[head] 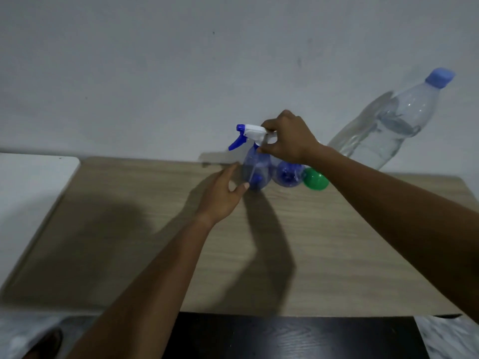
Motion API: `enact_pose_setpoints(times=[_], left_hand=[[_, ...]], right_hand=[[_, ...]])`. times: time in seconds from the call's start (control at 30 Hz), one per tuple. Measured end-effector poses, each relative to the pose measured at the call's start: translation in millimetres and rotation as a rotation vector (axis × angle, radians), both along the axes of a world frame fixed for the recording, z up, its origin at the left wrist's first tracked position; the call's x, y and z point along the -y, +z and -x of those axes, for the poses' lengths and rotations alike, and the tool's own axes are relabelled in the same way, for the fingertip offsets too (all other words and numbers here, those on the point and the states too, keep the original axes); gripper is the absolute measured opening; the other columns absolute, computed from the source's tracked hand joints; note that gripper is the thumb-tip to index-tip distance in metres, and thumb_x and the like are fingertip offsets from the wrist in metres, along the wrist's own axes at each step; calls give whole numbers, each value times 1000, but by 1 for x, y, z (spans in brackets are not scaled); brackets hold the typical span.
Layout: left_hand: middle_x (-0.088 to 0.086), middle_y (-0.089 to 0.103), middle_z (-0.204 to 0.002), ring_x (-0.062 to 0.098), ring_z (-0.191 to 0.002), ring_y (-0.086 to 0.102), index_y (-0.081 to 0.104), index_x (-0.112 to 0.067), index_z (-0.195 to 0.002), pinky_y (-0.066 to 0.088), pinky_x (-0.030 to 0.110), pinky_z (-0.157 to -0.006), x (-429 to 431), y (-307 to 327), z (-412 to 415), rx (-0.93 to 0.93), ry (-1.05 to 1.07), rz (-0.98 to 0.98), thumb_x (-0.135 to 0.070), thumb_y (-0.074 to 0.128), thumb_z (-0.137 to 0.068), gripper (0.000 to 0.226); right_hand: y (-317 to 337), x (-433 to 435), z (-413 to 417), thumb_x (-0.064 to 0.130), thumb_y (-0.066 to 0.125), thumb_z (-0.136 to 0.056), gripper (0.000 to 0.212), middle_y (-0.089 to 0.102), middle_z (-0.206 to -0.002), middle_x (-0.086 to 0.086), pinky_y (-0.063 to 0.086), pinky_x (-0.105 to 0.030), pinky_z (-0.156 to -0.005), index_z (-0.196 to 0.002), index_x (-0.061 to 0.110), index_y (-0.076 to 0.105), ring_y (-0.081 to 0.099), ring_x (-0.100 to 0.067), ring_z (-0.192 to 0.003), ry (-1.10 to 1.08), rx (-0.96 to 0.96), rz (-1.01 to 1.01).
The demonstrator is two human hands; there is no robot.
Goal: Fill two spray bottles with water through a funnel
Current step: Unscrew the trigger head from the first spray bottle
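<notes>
Wood table point(129, 229), head cam: R hand point(287, 138) is pinching white-blue spray head point(252, 132) atop 1st spray bottle point(255, 172); L hand point(220, 198), fingers loose & spread, is touching its side. 2nd spray bottle point(286, 173), green funnel point(315, 180), water bottle point(386, 123) sitting just right.

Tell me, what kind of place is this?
Probably a plain room in a home, though that's a guess. A wooden-look table sits against a bare pale wall, and on it stand a big water bottle and a spray bottle.
</notes>
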State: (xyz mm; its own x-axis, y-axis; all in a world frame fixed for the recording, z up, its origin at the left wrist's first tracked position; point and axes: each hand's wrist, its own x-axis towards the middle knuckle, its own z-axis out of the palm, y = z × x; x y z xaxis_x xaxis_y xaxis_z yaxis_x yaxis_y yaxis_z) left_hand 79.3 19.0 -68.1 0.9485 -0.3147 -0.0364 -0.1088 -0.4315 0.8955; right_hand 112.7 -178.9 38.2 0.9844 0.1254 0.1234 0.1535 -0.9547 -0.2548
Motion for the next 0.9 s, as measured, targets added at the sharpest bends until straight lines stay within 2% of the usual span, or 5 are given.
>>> enact_pose_setpoints(times=[0.23,0.33,0.57,0.7,0.9], left_hand=[[-48,43,-133,-15,-132,40,36,-34,-151,40,20,-107,-20,-8,64,26,-43,167,-26,60,-98,59],[-40,48,-135,-13,-130,45,42,-29,-147,38,14,-105,-24,-12,86,42,-3,188,-22,59,-99,52],[-9,64,-132,11,-125,59,55,-32,-136,48,49,-106,-23,-10,112,24,89,246,-41,66,-88,50],[-16,64,-130,8,-127,58,56,-52,-126,46,47,-109,-18,-5,118,7,74,255,-35,68,-86,45],[-8,64,-134,8,-126,58,52,-22,-142,44,45,-111,-19,-3,117,-44,11,213,-28,63,-94,50]], right_hand=[[-16,-30,85,30,79,-80,30,62,-89,3,36,-32,-73,-107,17,72,49,-16,-91,123,46,-169],[-22,-32,105,23,78,-81,24,71,-93,3,48,-35,-76,-103,15,72,61,-17,-86,164,-28,-298],[-27,-36,132,19,84,-78,26,61,-79,15,43,-9,-63,-90,21,61,62,2,-73,166,-89,-449],[-31,-34,142,19,83,-78,25,59,-77,15,46,-15,-62,-88,24,60,59,0,-70,195,-43,-437],[-37,-33,140,25,78,-84,26,65,-94,-4,49,-38,-70,-103,12,66,59,-22,-83,228,12,-324]])
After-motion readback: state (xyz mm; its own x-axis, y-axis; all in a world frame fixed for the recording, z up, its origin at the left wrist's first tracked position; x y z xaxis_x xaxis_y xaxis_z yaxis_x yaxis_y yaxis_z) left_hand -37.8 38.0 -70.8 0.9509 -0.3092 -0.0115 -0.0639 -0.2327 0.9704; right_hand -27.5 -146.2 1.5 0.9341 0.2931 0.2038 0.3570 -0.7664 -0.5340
